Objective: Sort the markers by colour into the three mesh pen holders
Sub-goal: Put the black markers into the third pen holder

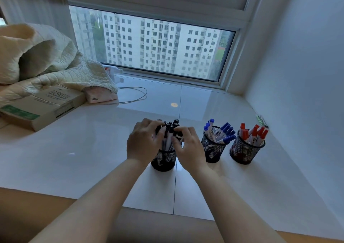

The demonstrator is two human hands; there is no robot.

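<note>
Three black mesh pen holders stand in a row on the white sill. The left holder (163, 160) carries several black-capped markers (172, 126). My left hand (144, 140) curls round the left side of that bunch and my right hand (188, 145) curls round its right side. The middle holder (213, 149) has several blue-capped markers (224, 131). Inside the right holder (245, 152) stand several red-capped markers (255, 132). Both hands hide the top half of the left holder.
A cardboard box (42, 106) and a quilted blanket (46, 60) lie at the left. A pink packet (101, 96), a thin cable (134, 95) and a plastic bottle (113, 73) sit near the window. A small green item (261, 120) rests by the right wall (297, 75).
</note>
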